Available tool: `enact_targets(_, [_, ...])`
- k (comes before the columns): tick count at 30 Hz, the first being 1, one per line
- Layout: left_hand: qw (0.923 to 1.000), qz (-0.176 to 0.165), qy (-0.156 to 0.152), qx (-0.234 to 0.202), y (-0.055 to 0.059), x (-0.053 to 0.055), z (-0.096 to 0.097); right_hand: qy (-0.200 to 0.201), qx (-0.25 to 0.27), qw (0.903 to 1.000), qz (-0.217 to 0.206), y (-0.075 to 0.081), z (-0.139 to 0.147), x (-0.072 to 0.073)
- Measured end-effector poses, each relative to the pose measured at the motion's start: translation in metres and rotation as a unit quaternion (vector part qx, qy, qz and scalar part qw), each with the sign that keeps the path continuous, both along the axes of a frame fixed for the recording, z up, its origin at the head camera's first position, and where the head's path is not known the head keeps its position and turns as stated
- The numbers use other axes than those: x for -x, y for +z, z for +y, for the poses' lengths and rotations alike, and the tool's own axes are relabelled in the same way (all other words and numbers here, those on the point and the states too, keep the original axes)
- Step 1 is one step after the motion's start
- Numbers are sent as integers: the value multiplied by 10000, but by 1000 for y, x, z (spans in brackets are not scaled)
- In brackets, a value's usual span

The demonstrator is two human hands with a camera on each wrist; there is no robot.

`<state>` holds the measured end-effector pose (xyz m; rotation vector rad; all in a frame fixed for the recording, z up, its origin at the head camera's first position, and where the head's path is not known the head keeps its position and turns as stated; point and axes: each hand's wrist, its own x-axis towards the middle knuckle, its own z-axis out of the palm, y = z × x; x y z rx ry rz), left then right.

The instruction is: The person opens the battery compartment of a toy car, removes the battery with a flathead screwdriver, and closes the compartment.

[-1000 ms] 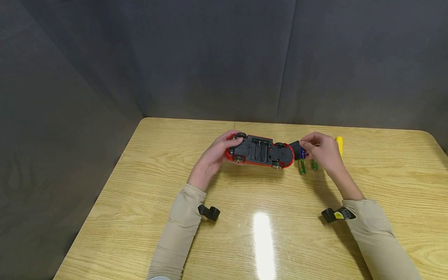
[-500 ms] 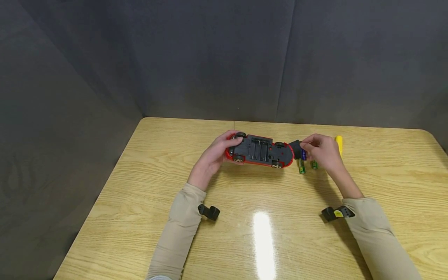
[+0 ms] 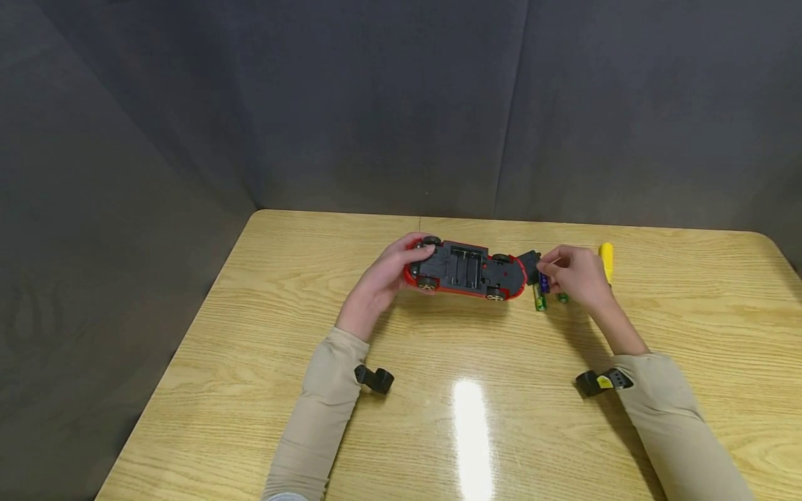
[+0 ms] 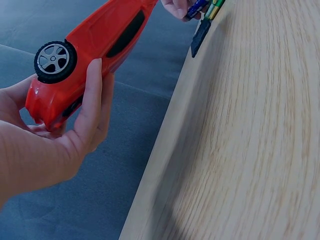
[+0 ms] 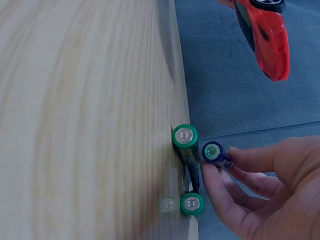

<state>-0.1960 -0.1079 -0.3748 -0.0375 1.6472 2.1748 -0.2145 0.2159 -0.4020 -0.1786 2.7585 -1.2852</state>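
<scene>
My left hand [image 3: 388, 273] holds a red toy car [image 3: 446, 267] by one end, its dark underside with an uncovered battery compartment [image 3: 466, 268] facing up. In the left wrist view the car [image 4: 95, 55] is tilted above the table, fingers wrapped around its body. Pinched between thumb and fingers of my right hand [image 3: 579, 275] is a blue-purple battery [image 5: 217, 154]. Close beneath it lie two green batteries, one green battery [image 5: 185, 136] near the held one and another green battery [image 5: 192, 204] closer to the hand. A small black cover [image 3: 530, 266] lies beside them.
A yellow object [image 3: 606, 259], partly hidden by my right hand, lies on the wooden table [image 3: 301, 278]. Dark grey cloth walls [image 3: 376, 111] rise behind the table and at its left.
My right hand, with the blue-purple battery, has shifted slightly toward me, and more of the black cover shows. My left hand and the toy car stay in place.
</scene>
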Motion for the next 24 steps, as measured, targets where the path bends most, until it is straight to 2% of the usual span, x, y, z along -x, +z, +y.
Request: enact_targets(24, [10000,4,16,41,1,-1,0,203,-514,9985,63,-5,3,1])
